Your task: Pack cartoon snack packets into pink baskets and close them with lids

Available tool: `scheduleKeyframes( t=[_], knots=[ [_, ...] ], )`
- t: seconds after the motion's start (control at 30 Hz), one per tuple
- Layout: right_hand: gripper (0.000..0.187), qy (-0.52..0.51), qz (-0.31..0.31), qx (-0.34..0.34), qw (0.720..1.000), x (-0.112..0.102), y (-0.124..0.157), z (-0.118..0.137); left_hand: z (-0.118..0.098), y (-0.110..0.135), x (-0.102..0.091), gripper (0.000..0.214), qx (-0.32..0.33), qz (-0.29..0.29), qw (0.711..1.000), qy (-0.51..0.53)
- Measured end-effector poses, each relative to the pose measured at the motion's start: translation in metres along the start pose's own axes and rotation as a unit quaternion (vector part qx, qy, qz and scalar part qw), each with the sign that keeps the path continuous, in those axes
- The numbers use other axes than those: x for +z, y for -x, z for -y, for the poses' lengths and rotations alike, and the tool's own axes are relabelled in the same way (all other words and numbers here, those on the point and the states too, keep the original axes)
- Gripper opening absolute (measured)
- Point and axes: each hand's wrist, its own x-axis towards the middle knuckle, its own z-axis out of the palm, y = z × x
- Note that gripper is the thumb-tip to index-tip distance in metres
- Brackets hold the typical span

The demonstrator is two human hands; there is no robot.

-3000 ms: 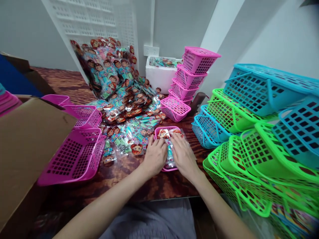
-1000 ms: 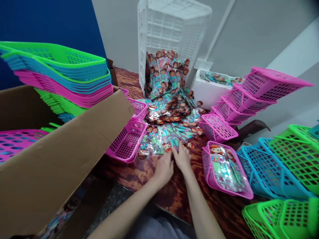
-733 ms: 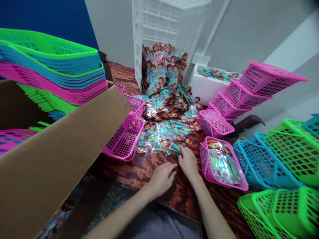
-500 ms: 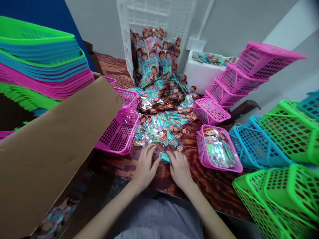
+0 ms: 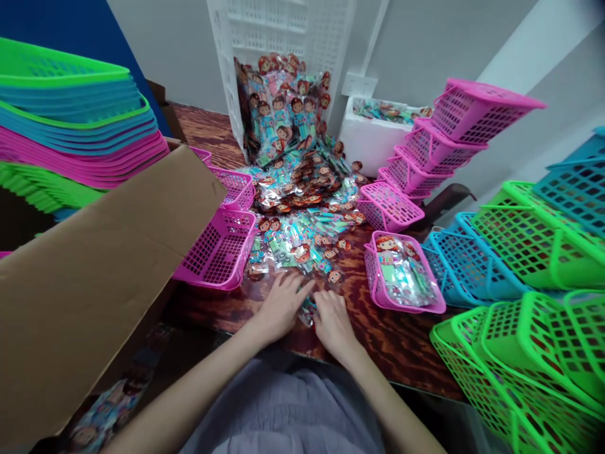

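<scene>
A small clear plastic packet point(image 5: 308, 311) with blue-green contents is between my two hands, low over the wooden table. My left hand point(image 5: 282, 308) grips it from the left, fingers reaching over its top edge. At the packet's right side is my right hand point(image 5: 333, 323), fingers curled in against it. Part of the packet is hidden by the fingers. Just beyond my hands lies a spread of similar packets point(image 5: 293, 243) printed with cartoon figures with red or brown hair. To the right stands a pink basket point(image 5: 371, 277) filled with such packets.
An empty pink basket point(image 5: 231, 252) sits left, beside a cardboard box flap point(image 5: 113, 252) with stacked coloured baskets point(image 5: 75, 113) behind. Pink baskets point(image 5: 460, 116) are stacked back right; blue baskets point(image 5: 477, 265) and green baskets point(image 5: 510, 366) crowd the right. A white crate point(image 5: 278, 31) stands behind the pile.
The packet, earlier flat on the table between my spread hands, is now drawn up between my fingers. My hands have come closer together, and the view has shifted slightly.
</scene>
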Motion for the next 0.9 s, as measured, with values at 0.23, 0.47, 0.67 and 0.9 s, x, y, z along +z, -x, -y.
scheduleKeyframes(
  t=[0.23, 0.47, 0.67, 0.9],
  knots=[
    [0.020, -0.112, -0.054, 0.060, 0.990, -0.020, -0.050, -0.028, 0.003, 0.002, -0.017, 0.017, 0.004, 0.047, 0.998, -0.041],
    [0.060, 0.009, -0.085, 0.138, 0.987, -0.002, -0.087, -0.044, 0.009, -0.019, -0.016, 0.036, 0.016, 0.072, 0.997, -0.028],
    [0.023, -0.102, -0.027, 0.156, 0.982, 0.001, -0.063, -0.067, 0.018, 0.005, -0.016, 0.015, 0.016, 0.095, 0.995, 0.020],
    [0.049, -0.087, -0.028, 0.167, 0.982, -0.003, -0.053, -0.057, 0.005, 0.052, -0.017, 0.023, 0.031, 0.071, 0.995, 0.064]
  ],
)
